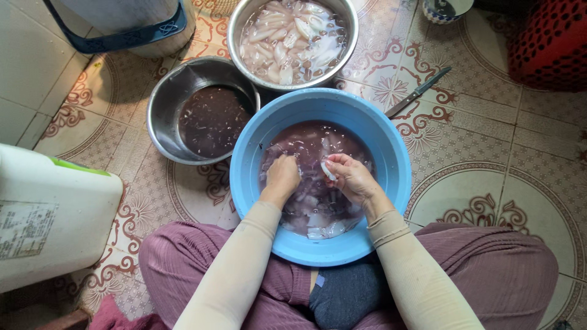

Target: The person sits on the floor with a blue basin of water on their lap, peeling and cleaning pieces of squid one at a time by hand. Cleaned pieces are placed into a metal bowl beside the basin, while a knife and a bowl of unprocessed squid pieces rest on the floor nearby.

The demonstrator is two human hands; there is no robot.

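Blue basin (391, 153) w/ purplish water, steel bowls (162, 113), floral-patterned floor tiles (489, 183), mauve trousers (507, 263).

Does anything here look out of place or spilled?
Only the knife: it lies loose on the floor tiles, right of the blue basin. No spill shows around the bowls.

The blue basin (391, 183) is being hemmed by two steel bowls (168, 116) ahead. Open tile is being left rightward past the knife (417, 93)
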